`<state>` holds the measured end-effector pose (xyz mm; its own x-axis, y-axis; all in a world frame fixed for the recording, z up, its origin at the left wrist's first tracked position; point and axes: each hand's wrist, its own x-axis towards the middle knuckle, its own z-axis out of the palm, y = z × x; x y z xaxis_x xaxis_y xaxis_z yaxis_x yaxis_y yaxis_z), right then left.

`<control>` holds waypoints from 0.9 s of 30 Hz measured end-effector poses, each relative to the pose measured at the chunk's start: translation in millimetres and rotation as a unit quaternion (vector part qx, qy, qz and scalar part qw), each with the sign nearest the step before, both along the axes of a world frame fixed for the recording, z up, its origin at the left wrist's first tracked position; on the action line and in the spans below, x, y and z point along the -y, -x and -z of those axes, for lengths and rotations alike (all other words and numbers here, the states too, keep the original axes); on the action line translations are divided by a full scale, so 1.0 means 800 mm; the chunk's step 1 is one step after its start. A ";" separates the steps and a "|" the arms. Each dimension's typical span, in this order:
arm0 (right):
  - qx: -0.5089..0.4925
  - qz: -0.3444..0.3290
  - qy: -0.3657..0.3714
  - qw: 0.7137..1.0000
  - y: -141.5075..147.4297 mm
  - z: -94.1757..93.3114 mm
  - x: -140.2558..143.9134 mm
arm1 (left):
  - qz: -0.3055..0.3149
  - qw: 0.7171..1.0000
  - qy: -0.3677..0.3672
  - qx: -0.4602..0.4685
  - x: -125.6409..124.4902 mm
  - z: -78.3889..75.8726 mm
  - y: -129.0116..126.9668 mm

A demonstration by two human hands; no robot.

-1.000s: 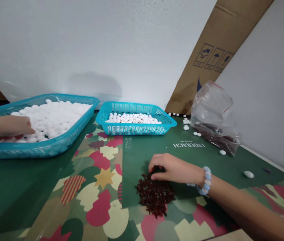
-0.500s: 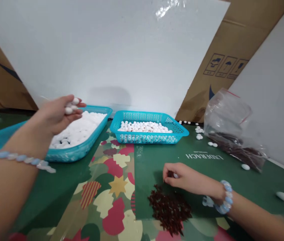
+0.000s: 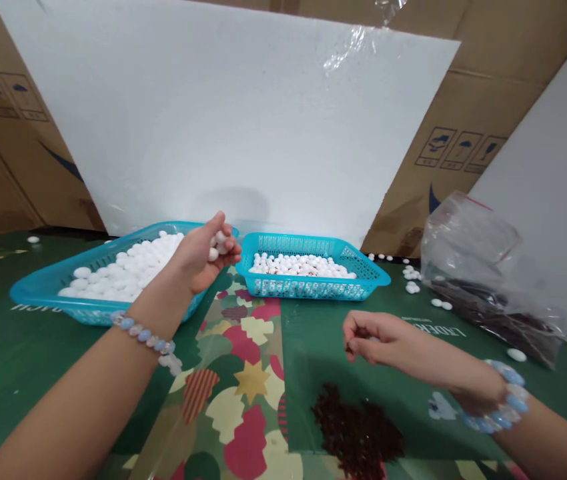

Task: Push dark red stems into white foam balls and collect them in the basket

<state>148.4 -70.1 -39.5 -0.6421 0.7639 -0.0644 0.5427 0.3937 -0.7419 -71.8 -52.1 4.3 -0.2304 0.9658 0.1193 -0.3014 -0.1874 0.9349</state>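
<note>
My left hand is curled around several small white egg-shaped balls, held above the right edge of a blue basket heaped with similar white balls. To the right, my right hand is closed above the table, fingertips pinched together. A bit of a white ball shows inside its curled fingers, mostly hidden; anything else in the pinch is too small to tell. Below that hand lies a loose pile of dark brown stem-like pieces.
A second blue basket, behind my hands, holds white balls with brown specks. At right lies a clear plastic bag with dark brown pieces. Stray white balls are scattered near it. A white board leans against cardboard behind.
My left hand has moved right, still with the white balls. My right hand has lifted slightly away from the brown pile, still closed. The camera view has shifted a little.
</note>
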 end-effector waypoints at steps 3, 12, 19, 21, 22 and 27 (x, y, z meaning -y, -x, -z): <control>-0.038 -0.004 0.000 0.999 0.007 -0.013 0.003 | 0.008 1.000 -0.004 -0.004 0.003 0.004 -0.005; -0.168 -0.073 0.035 0.982 0.025 -0.032 0.001 | 0.039 0.999 -0.014 0.008 0.002 0.011 -0.013; -0.186 -0.073 0.082 0.976 0.032 -0.034 -0.001 | 0.119 0.993 0.013 0.001 0.015 0.010 -0.027; -0.212 -0.074 0.105 0.969 0.034 -0.035 -0.002 | 0.137 0.991 0.013 -0.006 0.018 0.010 -0.029; -0.230 -0.077 0.112 0.964 0.035 -0.035 -0.002 | 0.146 0.989 0.008 -0.011 0.019 0.010 -0.030; -0.343 -0.086 0.115 0.928 0.043 -0.034 -0.004 | 0.187 0.980 -0.058 -0.017 0.022 0.010 -0.033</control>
<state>113.7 -67.1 -12.2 -0.7036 0.6632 0.2551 -0.1440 0.2185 -0.9652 -45.1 -69.5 -3.9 0.1434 0.9613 0.2352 -0.3386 -0.1756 0.9244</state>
